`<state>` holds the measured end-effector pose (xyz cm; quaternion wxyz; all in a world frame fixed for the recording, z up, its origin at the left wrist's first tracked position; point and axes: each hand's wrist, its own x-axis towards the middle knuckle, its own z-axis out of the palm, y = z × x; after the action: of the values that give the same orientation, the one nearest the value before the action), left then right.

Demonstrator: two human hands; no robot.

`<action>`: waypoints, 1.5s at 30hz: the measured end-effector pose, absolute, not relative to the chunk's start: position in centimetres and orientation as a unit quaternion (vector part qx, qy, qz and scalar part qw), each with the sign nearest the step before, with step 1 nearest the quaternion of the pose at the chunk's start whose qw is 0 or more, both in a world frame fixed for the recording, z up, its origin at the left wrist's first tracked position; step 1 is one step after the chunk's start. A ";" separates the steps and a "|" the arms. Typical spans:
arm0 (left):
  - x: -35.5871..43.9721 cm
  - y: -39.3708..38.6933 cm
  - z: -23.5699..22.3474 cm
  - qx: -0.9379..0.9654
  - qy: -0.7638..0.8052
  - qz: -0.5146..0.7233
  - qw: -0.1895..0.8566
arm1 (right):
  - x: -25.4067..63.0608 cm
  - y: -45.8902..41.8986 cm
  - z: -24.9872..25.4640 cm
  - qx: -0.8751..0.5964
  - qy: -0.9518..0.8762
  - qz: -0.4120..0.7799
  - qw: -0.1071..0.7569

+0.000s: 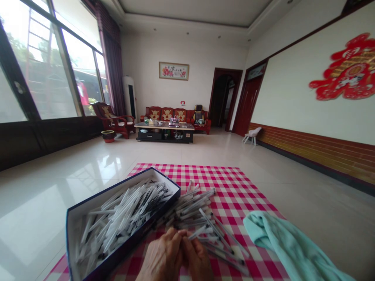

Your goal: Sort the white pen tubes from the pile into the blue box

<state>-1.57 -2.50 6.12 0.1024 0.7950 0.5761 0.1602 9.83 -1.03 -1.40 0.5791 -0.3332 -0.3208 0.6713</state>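
Observation:
My left hand [164,253] and my right hand [195,255] are close together at the bottom middle, fingers curled and fingertips meeting. Whatever sits between the fingers is hidden. A clear pen barrel [197,233] shows just beyond my right fingers; whether they touch it I cannot tell. In front of both hands lies a loose heap of slim clear pens [193,207], several with black ends. To their left, an open dark-blue box [163,205] with a white inside holds many similar pens [125,214].
A pink-and-white checked cloth [231,183] lies under the box and pens. At right is a crumpled mint-green cloth [281,238]. Farther off stand a low table [164,126], a wooden sofa [166,113], a small chair [252,135] and a pot [108,136].

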 end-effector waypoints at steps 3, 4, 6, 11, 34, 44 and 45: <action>-1.6 -2.3 5.7 0.799 0.551 0.216 0.106 | 10.0 -1.2 -1.0 -0.321 -0.292 0.683 0.588; -1.7 -2.2 5.6 0.799 0.547 0.226 0.105 | 10.0 -1.2 -1.0 -0.322 -0.293 0.681 0.589; -2.1 -2.1 5.5 0.797 0.548 0.232 0.102 | 10.1 -1.2 -0.8 -0.332 -0.300 0.670 0.592; -2.9 -2.0 6.3 0.798 0.529 0.262 0.122 | 10.4 -1.4 -0.4 -0.374 -0.347 0.637 0.579; -3.0 0.0 3.9 0.225 0.337 0.546 0.733 | 10.4 -1.5 0.2 -0.308 -0.352 0.731 0.497; -1.0 -0.4 1.8 0.353 0.407 0.526 0.658 | 11.1 -1.5 0.5 -0.390 -0.395 0.579 0.597; -1.0 -0.4 1.7 0.385 0.413 0.519 0.641 | 11.2 -1.3 0.4 -0.376 -0.385 0.596 0.596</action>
<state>-0.99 -0.42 1.69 0.6413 0.3854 0.4135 0.5189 11.21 -1.26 0.42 0.5960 -0.3760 -0.3849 0.5961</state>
